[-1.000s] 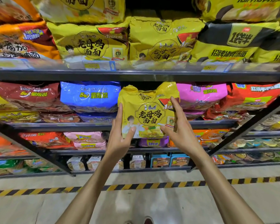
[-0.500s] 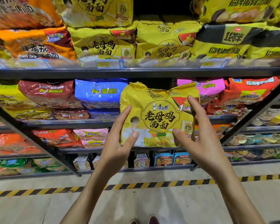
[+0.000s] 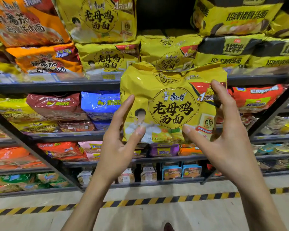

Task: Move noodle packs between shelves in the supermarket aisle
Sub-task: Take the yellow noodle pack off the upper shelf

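Yellow pack [image 3: 157, 90] held between both grips: left grip [image 3: 117, 147] pinches its lower-left edge, right grip [image 3: 223, 139] its right edge, thumbs on front

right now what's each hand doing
The left hand holds the yellow noodle pack by its left edge, thumb on the front.
The right hand holds the same pack by its right edge, thumb on the front.

My head camera is facing the shelving [image 3: 57, 86] at close range. It is also taking in the floor [image 3: 140, 217] below.
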